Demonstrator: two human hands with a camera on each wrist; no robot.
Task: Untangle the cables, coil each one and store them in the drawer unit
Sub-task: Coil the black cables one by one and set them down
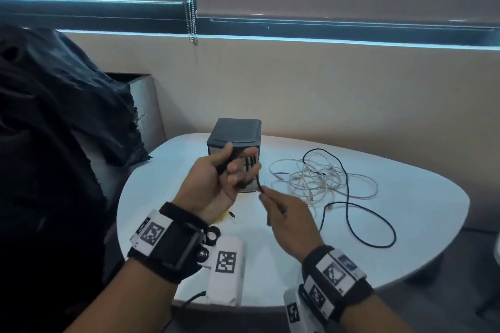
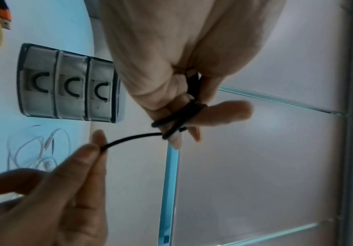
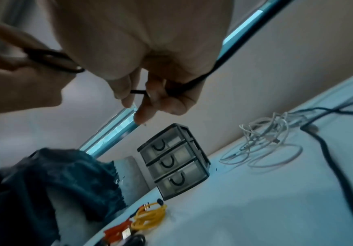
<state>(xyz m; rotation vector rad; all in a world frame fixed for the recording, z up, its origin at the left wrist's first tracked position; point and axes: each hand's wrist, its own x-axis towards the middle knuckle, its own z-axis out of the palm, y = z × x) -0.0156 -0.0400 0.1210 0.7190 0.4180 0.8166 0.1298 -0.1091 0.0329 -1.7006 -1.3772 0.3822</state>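
Above the bench (image 1: 378, 238), the left hand (image 1: 213, 186) holds a black cable (image 2: 179, 119) wound around its fingers, its grip curled on the coil. The right hand (image 1: 289, 219) pinches the cable's free length just beside it. The drawer unit (image 3: 175, 161) stands behind, drawers closed, with tangled white cables (image 1: 322, 178) to its right.

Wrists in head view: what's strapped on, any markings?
Both forearms are bare, no sleeves. The left wrist strap is a black band with a black camera mount and white square-code tags. The right wrist strap is black too, with similar white tags.
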